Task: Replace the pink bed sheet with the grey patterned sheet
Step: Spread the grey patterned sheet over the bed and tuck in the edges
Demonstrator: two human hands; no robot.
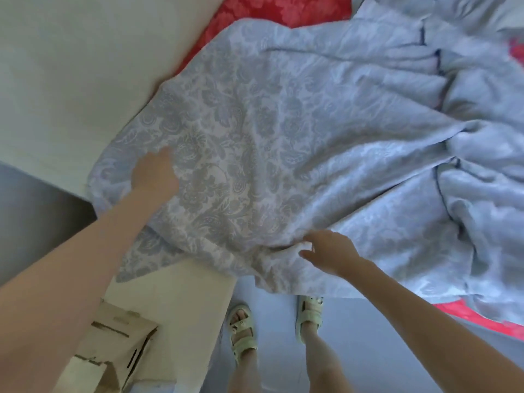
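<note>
The grey patterned sheet (pixel 283 143) lies rumpled over most of the bed, bunched in folds on the right. The pink sheet (pixel 283 9) shows beneath it at the top and again at the lower right edge. My left hand (pixel 154 173) rests on the grey sheet near its corner by the wall; its fingers are blurred and lie against the cloth. At the bed's near edge, my right hand (pixel 330 255) has a small fold of the grey sheet between thumb and fingers.
A pale wall (pixel 71 66) runs along the bed's left side. A cardboard box (pixel 113 344) stands on the floor at lower left. My feet in pale sandals (pixel 242 330) stand on the grey floor beside the bed.
</note>
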